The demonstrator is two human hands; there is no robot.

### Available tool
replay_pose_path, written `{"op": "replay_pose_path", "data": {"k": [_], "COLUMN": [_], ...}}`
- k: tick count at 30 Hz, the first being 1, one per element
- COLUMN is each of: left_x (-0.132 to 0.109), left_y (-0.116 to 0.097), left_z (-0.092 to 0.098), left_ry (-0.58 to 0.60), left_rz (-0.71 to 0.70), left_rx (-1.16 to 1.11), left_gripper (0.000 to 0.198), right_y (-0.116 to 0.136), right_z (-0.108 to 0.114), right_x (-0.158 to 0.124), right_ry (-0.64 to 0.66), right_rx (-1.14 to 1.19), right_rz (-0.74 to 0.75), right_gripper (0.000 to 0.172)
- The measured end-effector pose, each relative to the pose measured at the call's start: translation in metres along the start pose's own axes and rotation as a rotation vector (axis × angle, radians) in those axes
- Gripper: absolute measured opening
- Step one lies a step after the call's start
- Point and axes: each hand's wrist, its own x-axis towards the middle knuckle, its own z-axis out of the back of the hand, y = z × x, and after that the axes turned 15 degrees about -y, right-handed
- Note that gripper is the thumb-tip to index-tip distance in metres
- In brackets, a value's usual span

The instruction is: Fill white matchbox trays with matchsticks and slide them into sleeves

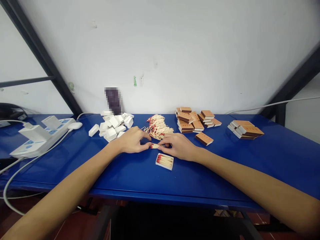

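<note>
Left hand (132,140): curled, thumb by matches (154,146), grip unclear
Right hand (178,146): pinching matches, just beyond tray (164,167)
Tray: match-filled
Match pile (158,127): farther beyond tray

A glossy blue table (130,176) carries everything. At its left end lies a white power strip (30,146) with a cable (53,148) curving beside it. Next comes a loose pile of small white boxes (115,121); a dark, blurred object (113,100) behind them seems to stand there too, its foot hidden. A heap of red-tipped matches (160,126) lies mid-table, with a filled tray (164,161) nearer the front edge. Farther right sit piled brown matchboxes (186,126), one single matchbox (204,139) and a separate stack (247,129).
</note>
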Motion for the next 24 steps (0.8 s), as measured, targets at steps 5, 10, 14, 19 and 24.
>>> {"op": "replay_pose_path", "data": {"k": [5,10,14,19,24], "left_x": [0.001,0.002,0.0,0.0,0.001], "left_y": [-0.01,-0.018,-0.024,-0.026,-0.017], "left_z": [-0.004,-0.007,-0.009,-0.013,-0.008], "left_ry": [0.063,0.041,-0.031,-0.1,-0.136], "left_rz": [-0.066,-0.08,0.007,-0.026,-0.106], "left_rx": [-0.067,-0.106,-0.149,-0.154,-0.094], "left_gripper": [0.029,0.029,0.031,0.028,0.023], "right_y": [-0.001,-0.002,-0.001,-0.001,-0.004], "right_z": [0.001,0.004,0.008,0.01,0.016], "right_x": [-0.002,-0.001,0.0,0.0,-0.001], "right_ry": [-0.024,0.026,0.05,0.032,0.022], "right_rx": [-0.016,0.015,0.086,0.139,0.091], "right_rz": [-0.033,-0.031,-0.077,-0.121,-0.092], "right_gripper": [0.022,0.024,0.022,0.016,0.016]}}
